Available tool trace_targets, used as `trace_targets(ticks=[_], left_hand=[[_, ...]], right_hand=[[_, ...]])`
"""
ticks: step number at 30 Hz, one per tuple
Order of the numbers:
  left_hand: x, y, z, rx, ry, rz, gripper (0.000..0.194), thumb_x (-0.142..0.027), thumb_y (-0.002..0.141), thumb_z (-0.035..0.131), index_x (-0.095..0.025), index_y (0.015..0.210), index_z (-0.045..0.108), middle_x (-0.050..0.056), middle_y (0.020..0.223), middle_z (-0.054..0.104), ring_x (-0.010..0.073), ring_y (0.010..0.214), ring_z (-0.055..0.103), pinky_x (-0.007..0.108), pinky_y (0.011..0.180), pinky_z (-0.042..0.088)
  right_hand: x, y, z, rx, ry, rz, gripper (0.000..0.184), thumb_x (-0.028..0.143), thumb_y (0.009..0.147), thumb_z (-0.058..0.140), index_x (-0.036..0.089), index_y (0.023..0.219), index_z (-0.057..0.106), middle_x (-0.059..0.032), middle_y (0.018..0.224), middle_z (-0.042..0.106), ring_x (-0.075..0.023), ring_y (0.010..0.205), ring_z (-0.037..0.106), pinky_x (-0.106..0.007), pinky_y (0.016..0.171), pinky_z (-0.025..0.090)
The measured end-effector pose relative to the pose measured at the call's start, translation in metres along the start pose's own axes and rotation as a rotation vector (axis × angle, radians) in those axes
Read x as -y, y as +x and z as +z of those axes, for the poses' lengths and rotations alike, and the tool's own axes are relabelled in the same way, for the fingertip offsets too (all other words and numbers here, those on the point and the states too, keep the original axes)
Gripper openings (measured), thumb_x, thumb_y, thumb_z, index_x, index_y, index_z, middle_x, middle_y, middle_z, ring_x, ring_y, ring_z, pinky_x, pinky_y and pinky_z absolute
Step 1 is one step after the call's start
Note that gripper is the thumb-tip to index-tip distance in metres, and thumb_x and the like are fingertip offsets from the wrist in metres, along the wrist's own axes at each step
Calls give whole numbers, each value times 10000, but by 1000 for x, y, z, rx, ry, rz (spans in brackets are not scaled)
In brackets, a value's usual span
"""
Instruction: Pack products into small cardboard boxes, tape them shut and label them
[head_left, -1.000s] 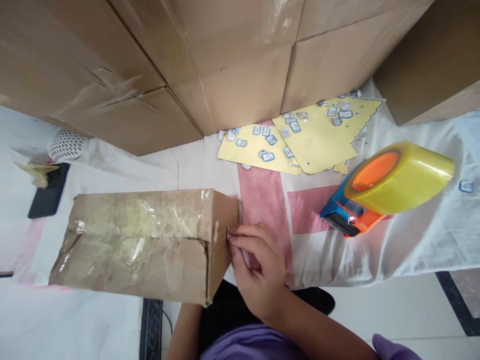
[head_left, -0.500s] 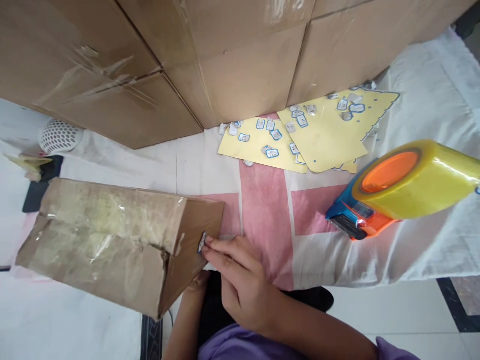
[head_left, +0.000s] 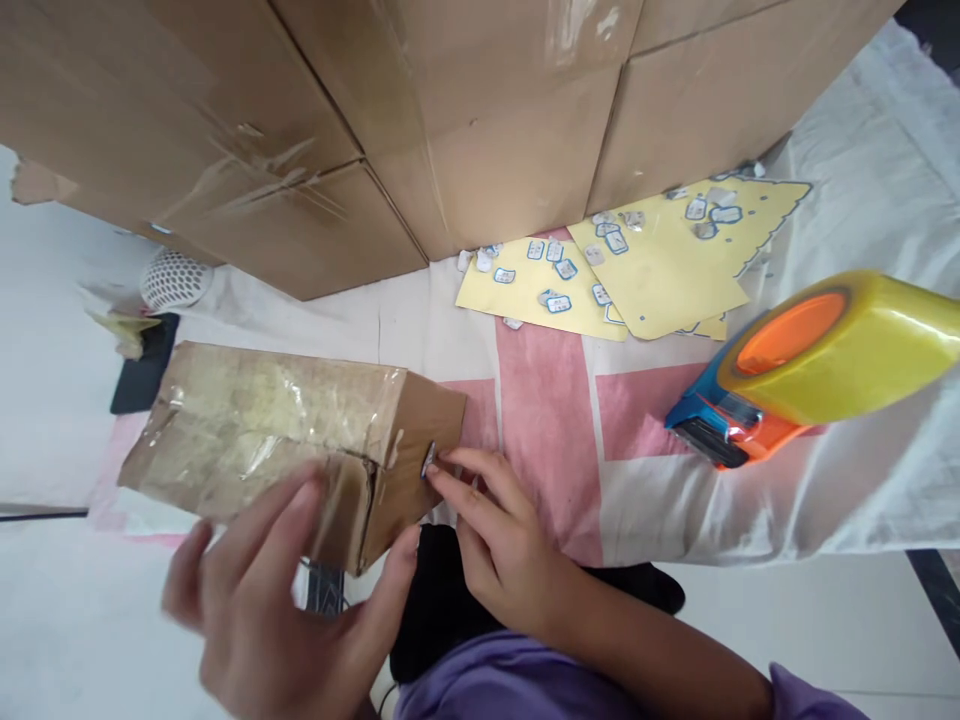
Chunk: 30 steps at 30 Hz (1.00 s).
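Observation:
A small brown cardboard box (head_left: 277, 395) with clear tape over its top sits on the cloth to the left, its end face turned toward the right. On that end face is a small white sticker label (head_left: 430, 461) with a blue border. The fingertips of my right hand (head_left: 499, 535) are at the label, its other fingers curled under. My left hand (head_left: 292, 590) is raised in front of the box's near side, holding nothing, thumb and fingers spread. It hides part of the box's lower edge, and it is slightly blurred.
Large cardboard cartons (head_left: 517, 130) form a wall along the back. Against them lie yellow sheets (head_left: 667, 290) bearing several blue-bordered labels. A tape dispenser with a yellow roll (head_left: 862, 350) stands at the right. A white mesh object (head_left: 176, 280) and a dark flat item (head_left: 142, 370) are at the left.
My left hand has come up from below the box, out in front of it, with fingers spread. My right fingertips stay at the label. The whole view has shifted slightly.

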<state>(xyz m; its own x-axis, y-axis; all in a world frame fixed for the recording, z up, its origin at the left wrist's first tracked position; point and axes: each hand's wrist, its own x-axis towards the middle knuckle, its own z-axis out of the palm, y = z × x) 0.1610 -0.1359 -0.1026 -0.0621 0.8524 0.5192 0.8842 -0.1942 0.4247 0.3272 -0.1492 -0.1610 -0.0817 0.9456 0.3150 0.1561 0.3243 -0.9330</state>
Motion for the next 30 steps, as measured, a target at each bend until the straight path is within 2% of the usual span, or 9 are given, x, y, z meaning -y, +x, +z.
trace_targets(ticks=[2, 4, 10, 12, 15, 20, 24, 27, 30], left_hand=[[-13, 3, -3, 61, 136, 162, 664, -421, 781, 809, -272, 1401, 624, 66, 1286, 712, 314, 1261, 626, 528, 1205, 340], [-25, 5, 0, 48, 211, 218, 598, -356, 816, 798, -235, 1378, 632, 83, 1272, 723, 296, 1219, 659, 516, 1183, 371], [-38, 1, 25, -66, 233, 79, 572, -295, 786, 836, -174, 1307, 635, 160, 1268, 681, 353, 1272, 599, 663, 1204, 269], [-35, -1, 30, -99, 198, 77, 714, -290, 759, 857, -168, 1395, 557, 182, 1312, 633, 360, 1311, 560, 696, 1204, 247], [-28, -2, 34, -140, 168, 130, 977, -270, 717, 885, -173, 1536, 361, 214, 1410, 521, 363, 1396, 471, 708, 1187, 282], [-19, -5, 38, -204, 176, 212, 1134, -261, 649, 914, -175, 1566, 252, 221, 1482, 433, 375, 1424, 419, 696, 1156, 343], [-16, -10, 52, -266, 221, 171, 1183, -271, 605, 915, -189, 1561, 223, 206, 1445, 442, 376, 1377, 431, 697, 1140, 338], [-9, -13, 72, -427, 229, 213, 1175, -287, 592, 904, -238, 1539, 209, 172, 1384, 417, 376, 1347, 382, 732, 1133, 299], [2, -14, 89, -556, 160, 284, 1098, -263, 571, 899, -270, 1469, 268, 159, 1321, 374, 398, 1354, 302, 766, 1171, 196]], right_hand=[[0, 0, 1, -2, 2, 19, 636, 16, 937, 457, 284, 1512, 504, -133, 1347, 568, -240, 1219, 597, -421, 1019, 589], [0, 0, 3, 4, 15, 19, 623, 15, 940, 455, 280, 1500, 518, -138, 1325, 567, -242, 1210, 598, -424, 1015, 592], [-5, 0, 5, -15, 199, 111, 507, 39, 982, 425, 296, 1375, 615, -99, 1308, 536, -194, 1194, 602, -381, 1058, 561], [-7, 0, 6, -35, 256, 148, 506, 33, 976, 418, 308, 1341, 635, -83, 1301, 535, -185, 1219, 597, -376, 1078, 547], [-7, 2, 6, -57, 257, 178, 560, 18, 956, 410, 323, 1383, 606, -75, 1308, 549, -186, 1246, 584, -375, 1080, 542], [-6, 5, 7, -21, 248, 162, 617, 19, 966, 412, 340, 1473, 551, -73, 1339, 534, -170, 1281, 569, -343, 1136, 494], [-7, 4, 9, -1, 272, 202, 651, 9, 963, 406, 377, 1482, 542, -59, 1367, 507, -162, 1309, 551, -346, 1165, 475], [-8, 4, 9, 4, 290, 220, 634, 34, 987, 409, 404, 1487, 531, -47, 1372, 497, -159, 1323, 536, -353, 1191, 447], [-7, 6, 10, -26, 285, 215, 603, 58, 1002, 422, 418, 1468, 551, -44, 1353, 500, -161, 1306, 539, -345, 1183, 451]])
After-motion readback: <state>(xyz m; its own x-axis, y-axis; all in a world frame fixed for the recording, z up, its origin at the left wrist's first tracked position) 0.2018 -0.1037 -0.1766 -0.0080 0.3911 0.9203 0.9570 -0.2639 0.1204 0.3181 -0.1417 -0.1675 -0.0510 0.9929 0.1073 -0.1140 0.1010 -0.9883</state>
